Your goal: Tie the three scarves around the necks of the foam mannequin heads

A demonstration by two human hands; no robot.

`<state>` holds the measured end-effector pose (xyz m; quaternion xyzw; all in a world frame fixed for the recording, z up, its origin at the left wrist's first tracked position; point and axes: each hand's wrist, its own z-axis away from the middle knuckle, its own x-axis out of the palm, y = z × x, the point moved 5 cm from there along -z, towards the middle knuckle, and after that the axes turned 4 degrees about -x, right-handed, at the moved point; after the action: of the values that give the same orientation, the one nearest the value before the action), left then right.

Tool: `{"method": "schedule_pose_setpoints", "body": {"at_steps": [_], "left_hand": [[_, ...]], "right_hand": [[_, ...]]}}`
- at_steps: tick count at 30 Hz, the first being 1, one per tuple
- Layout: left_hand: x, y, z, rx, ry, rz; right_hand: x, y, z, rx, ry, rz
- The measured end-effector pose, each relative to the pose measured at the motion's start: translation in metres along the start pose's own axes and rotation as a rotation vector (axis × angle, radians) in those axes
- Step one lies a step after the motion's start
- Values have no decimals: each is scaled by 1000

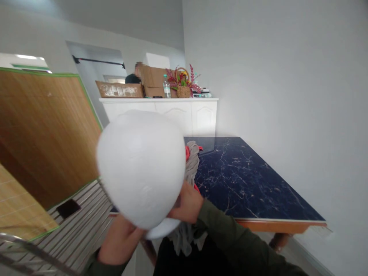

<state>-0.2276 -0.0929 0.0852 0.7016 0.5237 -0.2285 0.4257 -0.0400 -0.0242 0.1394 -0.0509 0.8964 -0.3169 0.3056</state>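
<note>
Dark-blue marbled table (247, 176), rounded white form (142, 165) in front, left hand (119, 239) and right hand (189, 203) grasping it

The left hand (120, 240) and the right hand (189, 202) are held forward, bare and curled inward, with the right one placed higher.
The hands are kept apart, with the thumbs turned toward each other and most of the fingers hidden from sight. The right forearm (230, 230) is covered by a dark green sleeve (212, 216) and is slanted up and inward from the lower right. Only a short, sleeved part of the left forearm (107, 268) is shown, cut off by the bottom edge.
</note>
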Motion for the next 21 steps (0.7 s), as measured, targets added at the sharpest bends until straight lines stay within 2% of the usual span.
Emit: {"method": "schedule_pose_setpoints", "body": {"at_steps": [2, 5, 8, 11, 14, 17, 21], "left_hand": [[23, 50, -23, 55, -109, 194], [73, 123, -70, 236, -200, 433], [143, 163, -117, 235, -272, 531], [209, 180, -151, 214, -397, 620], [246, 184, -171, 211, -427, 629], [256, 184, -176, 220, -430, 581], [251, 181, -169, 219, -474, 471]], "right_hand": [[-38, 19, 17, 23, 71, 93], [-91, 71, 40, 158, 152, 205], [-136, 133, 59, 306, 264, 257], [-165, 184, 67, 362, 357, 286], [-178, 219, 69, 396, 417, 313], [-178, 239, 71, 376, 439, 314], [-173, 257, 80, 421, 413, 328]]}}
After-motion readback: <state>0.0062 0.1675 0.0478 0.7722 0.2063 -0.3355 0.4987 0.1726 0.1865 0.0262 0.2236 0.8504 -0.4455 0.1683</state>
